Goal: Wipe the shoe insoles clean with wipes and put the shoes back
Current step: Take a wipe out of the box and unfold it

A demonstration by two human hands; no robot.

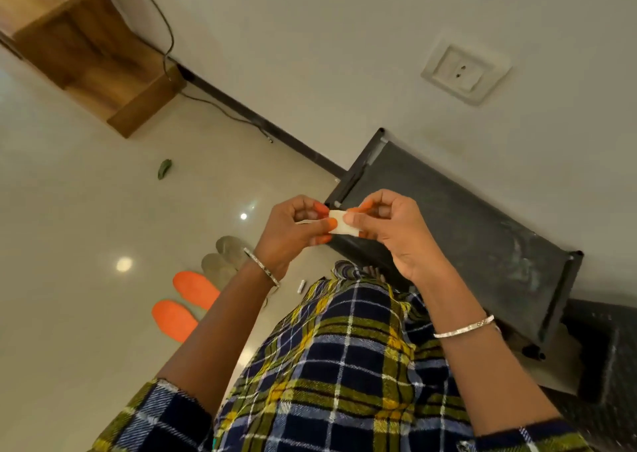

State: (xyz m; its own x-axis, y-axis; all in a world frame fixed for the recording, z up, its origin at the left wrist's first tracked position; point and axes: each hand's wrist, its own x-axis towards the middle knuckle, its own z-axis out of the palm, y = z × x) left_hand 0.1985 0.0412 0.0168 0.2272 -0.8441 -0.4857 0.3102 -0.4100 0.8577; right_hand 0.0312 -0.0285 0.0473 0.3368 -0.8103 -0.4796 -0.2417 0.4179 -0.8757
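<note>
Wipe [341,225]: folded, held before rack [465,231] corner.
Left hand [293,231], right hand [386,231]: each pinches wipe, apparently to unfold it.

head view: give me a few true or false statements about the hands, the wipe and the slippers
1. Both the left hand and the right hand pinch the wipe. True.
2. The orange slippers sit on the black rack. False: they lie on the floor.
3. Grey slippers lie next to the orange pair. True.
4. The wipe is pressed against an insole. False: it is held up between the hands, apart from every shoe.
5. A plug is in the wall socket. False: nothing is plugged into it.
</note>
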